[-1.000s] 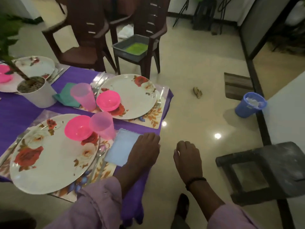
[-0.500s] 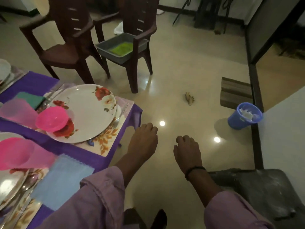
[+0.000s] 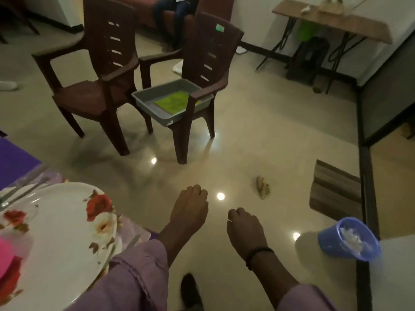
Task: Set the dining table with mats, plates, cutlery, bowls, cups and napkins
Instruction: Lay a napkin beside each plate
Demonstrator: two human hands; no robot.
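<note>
A white plate with red flowers (image 3: 60,232) lies at the lower left on a floral mat over the purple tablecloth (image 3: 13,160), with a pink bowl (image 3: 5,259) at its left edge and cutlery (image 3: 20,194) beside it. My left hand (image 3: 189,209) hangs over the floor just right of the table corner, fingers loosely curled, holding nothing. My right hand (image 3: 243,227) is beside it, also empty with curled fingers. A grey tray (image 3: 146,102) holding a green napkin (image 3: 174,102) rests on the right-hand brown chair (image 3: 206,57).
A second brown chair (image 3: 101,70) stands left of the tray chair. On the floor are a blue bucket (image 3: 348,241), a small brown scrap (image 3: 262,187) and a striped doormat (image 3: 334,194). A wooden side table (image 3: 332,21) stands at the back right. A seated person's legs (image 3: 177,16) show behind.
The view has swung right, away from the table, so most of the set places have left the frame. My left hand came off the blue napkin and now hangs over the floor.
</note>
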